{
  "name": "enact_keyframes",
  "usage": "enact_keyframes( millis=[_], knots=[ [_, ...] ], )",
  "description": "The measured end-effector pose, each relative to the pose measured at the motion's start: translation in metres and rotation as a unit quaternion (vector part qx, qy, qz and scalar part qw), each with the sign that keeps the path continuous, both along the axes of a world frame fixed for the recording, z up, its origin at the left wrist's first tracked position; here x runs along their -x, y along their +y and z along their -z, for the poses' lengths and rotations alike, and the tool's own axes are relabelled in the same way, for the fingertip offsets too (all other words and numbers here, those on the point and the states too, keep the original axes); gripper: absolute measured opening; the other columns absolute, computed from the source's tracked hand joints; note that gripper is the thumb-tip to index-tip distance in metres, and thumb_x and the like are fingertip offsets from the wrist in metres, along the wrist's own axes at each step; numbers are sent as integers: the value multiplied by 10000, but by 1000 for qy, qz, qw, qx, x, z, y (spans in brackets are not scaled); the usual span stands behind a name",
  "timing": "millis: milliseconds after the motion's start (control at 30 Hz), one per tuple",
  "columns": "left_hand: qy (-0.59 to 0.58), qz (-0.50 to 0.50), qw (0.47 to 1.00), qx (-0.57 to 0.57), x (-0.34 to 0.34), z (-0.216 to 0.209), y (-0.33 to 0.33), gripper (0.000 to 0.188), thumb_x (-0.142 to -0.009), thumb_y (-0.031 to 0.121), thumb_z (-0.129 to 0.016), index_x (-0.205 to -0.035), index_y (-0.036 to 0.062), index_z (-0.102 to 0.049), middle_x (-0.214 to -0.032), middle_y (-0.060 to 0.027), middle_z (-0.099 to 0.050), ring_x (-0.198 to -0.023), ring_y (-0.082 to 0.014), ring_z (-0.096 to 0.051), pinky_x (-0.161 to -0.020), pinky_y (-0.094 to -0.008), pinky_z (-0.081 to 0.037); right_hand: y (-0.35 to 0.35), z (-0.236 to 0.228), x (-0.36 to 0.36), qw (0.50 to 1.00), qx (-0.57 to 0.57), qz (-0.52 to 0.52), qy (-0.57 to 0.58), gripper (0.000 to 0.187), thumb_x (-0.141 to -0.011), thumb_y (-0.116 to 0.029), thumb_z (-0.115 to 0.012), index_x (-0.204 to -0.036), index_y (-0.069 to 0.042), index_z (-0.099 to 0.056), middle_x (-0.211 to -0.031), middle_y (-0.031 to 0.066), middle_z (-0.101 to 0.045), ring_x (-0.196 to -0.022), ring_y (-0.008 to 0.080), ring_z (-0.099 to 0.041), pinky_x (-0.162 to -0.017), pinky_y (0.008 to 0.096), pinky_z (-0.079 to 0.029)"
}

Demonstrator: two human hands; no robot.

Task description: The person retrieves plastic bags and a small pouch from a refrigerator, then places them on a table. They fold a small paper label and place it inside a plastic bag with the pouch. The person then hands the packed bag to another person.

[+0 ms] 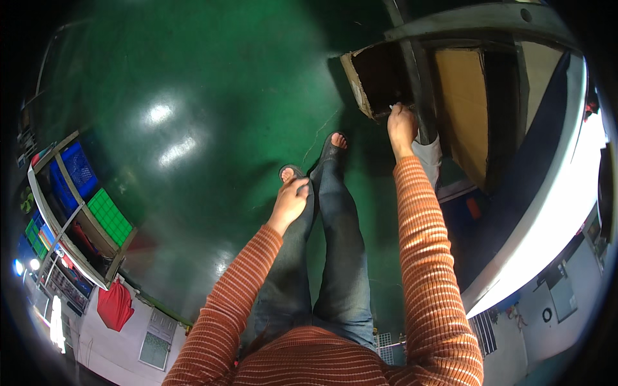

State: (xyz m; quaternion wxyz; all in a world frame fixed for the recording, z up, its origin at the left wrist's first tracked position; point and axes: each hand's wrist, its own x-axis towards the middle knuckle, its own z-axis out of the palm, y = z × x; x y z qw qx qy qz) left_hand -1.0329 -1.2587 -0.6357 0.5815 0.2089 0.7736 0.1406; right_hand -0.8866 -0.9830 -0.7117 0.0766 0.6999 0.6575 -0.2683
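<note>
My right hand reaches forward beside the table leg, its fingers closed. A small whitish bit shows at the fingertips, too small to name. Just beyond the hand is an open cardboard box with a dark inside, under the table at the right. A white bag-like thing hangs below my right wrist. In front of my legs hovers my left hand, its fingers loosely bent and somewhat apart, with nothing visible in them.
A taller cardboard box stands further right under the table, whose white top curves along the right side. Green floor spreads ahead. At the left, a rack holds a blue crate and a green crate, near a red cloth.
</note>
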Motion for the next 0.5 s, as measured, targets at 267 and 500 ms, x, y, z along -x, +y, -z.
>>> enact_keyframes(
  millis=[267, 500],
  knots=[
    [44, 191, 968, 155, -33, -16, -109, 437, -909, 331, -480, -1289, 114, -476, -1443, -120, -288, -1349, -346, -220, -984, -670, -266, 43, 57, 15, 947, 144, 245, 153, 671, -906, -298, -574, -1428, -54, -230, -1202, 220, -557, -1024, 305, -607, -754, 384, -537],
    [27, 256, 953, 159, -37, -52, -136, 581, -897, 401, -468, -1399, 144, -328, -1497, -103, -170, -1361, -397, -164, -1001, -675, -241, -43, 12, -39, 915, 220, 179, 288, 470, -900, -214, -557, -1323, -58, -426, -860, 32, -592, -635, 116, -534, -492, 251, -454]
  ],
)
